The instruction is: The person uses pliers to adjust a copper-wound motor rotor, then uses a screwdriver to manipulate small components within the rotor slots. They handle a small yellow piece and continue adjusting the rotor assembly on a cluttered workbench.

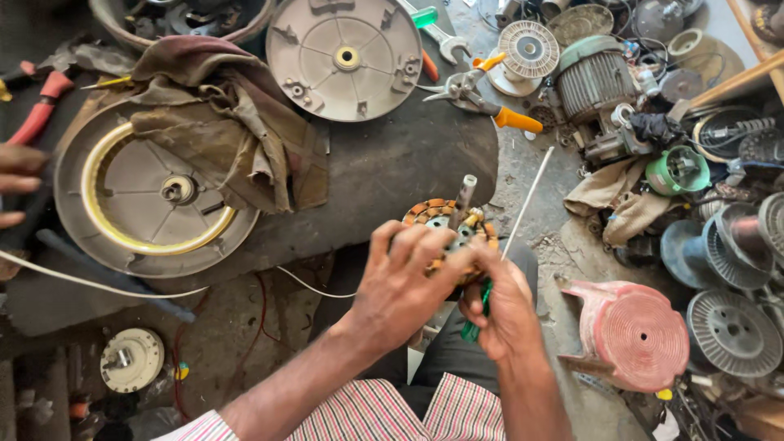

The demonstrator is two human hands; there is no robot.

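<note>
A round fan-motor stator with copper-coloured windings (433, 211) and a grey centre shaft (465, 193) sits in front of me, tilted. My left hand (404, 282) wraps over its near side and grips it. My right hand (500, 304) holds a green-handled tool (472, 328) against the stator's right edge, fingers closed around the handle. A thin white wire (314, 286) runs from the stator off to the left.
Two round grey fan covers lie at left (143, 233) and top centre (345, 57), a dirty rag (233, 135) between them. Orange-handled pliers (490, 102), red-handled pliers (37, 114), another person's hand (16, 184), a red stool (633, 335), motors and wire spools crowd the right.
</note>
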